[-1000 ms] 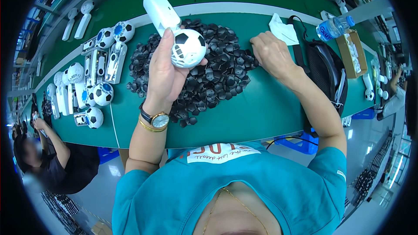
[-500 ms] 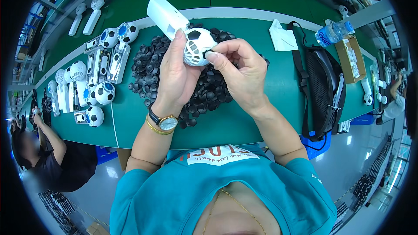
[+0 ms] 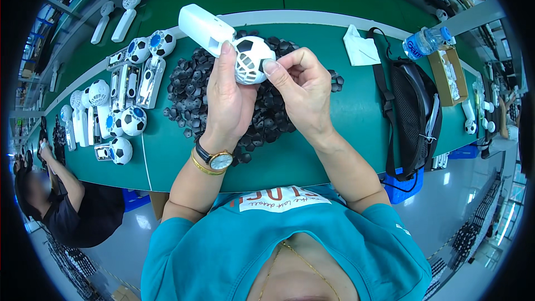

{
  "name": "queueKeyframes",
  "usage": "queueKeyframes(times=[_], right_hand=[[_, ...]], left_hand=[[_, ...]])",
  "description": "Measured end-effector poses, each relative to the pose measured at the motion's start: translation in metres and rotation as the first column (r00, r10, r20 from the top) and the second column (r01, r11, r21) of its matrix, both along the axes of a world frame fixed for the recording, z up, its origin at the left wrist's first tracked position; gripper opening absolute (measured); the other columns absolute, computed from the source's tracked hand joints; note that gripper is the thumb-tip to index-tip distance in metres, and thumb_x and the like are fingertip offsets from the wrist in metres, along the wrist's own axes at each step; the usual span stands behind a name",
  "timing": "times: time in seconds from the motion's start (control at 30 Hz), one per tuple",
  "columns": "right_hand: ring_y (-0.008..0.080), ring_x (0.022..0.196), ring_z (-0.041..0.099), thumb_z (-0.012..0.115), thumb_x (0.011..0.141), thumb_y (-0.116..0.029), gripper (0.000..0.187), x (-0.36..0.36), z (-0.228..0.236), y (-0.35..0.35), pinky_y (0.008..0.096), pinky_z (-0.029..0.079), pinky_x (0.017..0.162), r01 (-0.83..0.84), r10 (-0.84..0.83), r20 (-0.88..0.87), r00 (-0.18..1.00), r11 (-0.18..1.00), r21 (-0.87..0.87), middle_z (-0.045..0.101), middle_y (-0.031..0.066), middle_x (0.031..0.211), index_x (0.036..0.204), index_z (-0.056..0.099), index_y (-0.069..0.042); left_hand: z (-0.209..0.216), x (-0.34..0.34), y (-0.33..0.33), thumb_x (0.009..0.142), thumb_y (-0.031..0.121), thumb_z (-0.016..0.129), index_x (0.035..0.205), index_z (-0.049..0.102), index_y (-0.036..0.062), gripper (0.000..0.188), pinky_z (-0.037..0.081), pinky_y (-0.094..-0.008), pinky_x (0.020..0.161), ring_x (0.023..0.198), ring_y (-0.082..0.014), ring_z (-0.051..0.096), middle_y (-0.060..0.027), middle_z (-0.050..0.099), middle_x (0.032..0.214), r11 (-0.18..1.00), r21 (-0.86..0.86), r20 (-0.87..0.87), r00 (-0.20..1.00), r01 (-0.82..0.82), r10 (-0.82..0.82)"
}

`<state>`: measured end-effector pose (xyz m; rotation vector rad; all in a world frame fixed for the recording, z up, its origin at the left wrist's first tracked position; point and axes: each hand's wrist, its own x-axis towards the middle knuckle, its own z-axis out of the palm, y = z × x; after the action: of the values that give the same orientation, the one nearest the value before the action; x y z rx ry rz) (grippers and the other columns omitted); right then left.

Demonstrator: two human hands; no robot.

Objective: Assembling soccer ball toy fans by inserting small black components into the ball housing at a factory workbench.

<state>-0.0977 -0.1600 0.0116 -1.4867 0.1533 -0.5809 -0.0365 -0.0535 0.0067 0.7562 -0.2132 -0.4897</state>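
A white handheld fan [image 3: 207, 29] with a ball-shaped head [image 3: 254, 56] patterned like a football is in my left hand [image 3: 229, 97], its fingers closed round the neck and the thumb lying along the near side. The handle points to the far left. My right hand [image 3: 306, 92] is at the right side of the ball, fingers curled, with the thumb pressed against a small black pentagon piece [image 3: 264, 66] on the ball's surface. The thumb partly covers that piece. Under both hands lies a heap of loose black pentagon pieces [image 3: 189, 95] on the green table [image 3: 356, 117].
Several football-patterned fans [image 3: 134, 120] stand and lie at the left. To the right are a black bag [image 3: 412, 106], a white cloth [image 3: 360, 47], a water bottle [image 3: 426, 43] and a cardboard box [image 3: 448, 78]. A co-worker in dark clothing [image 3: 89, 212] sits at the left.
The fan has shifted slightly left in my left hand. My right thumb has gone from pinching the black piece with the index finger to pressing it on the ball.
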Motion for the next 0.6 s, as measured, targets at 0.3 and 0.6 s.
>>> queueKeyframes(times=[0.3,0.6], right_hand=[[0.0042,0.068,0.053,0.072,0.086,-0.011,0.016,-0.001,0.000,-0.009,0.0198,0.043,0.059,-0.037,0.036,-0.010,0.999,0.993,-0.110,0.059,-0.0012,0.076,0.086,0.058,-0.004],[0.0145,0.076,0.059,0.076,0.077,-0.011,0.025,0.004,0.016,-0.039,0.0269,0.049,0.069,-0.124,0.147,-0.014,0.989,0.775,-0.619,0.063,0.0065,0.087,0.094,0.061,-0.001]], left_hand=[[-0.003,0.003,0.001,0.103,0.035,0.039,0.124,0.045,0.0040,0.038,0.048,-0.0318,0.086,0.098,-0.0141,0.058,-0.0059,0.058,0.107,0.996,0.066,0.097,0.994,-0.063,0.056],[-0.002,0.004,0.007,0.102,0.037,0.041,0.124,0.045,0.0027,0.041,0.049,-0.0307,0.085,0.096,-0.0121,0.059,-0.0051,0.058,0.107,0.980,0.200,0.054,0.998,0.021,-0.033]])
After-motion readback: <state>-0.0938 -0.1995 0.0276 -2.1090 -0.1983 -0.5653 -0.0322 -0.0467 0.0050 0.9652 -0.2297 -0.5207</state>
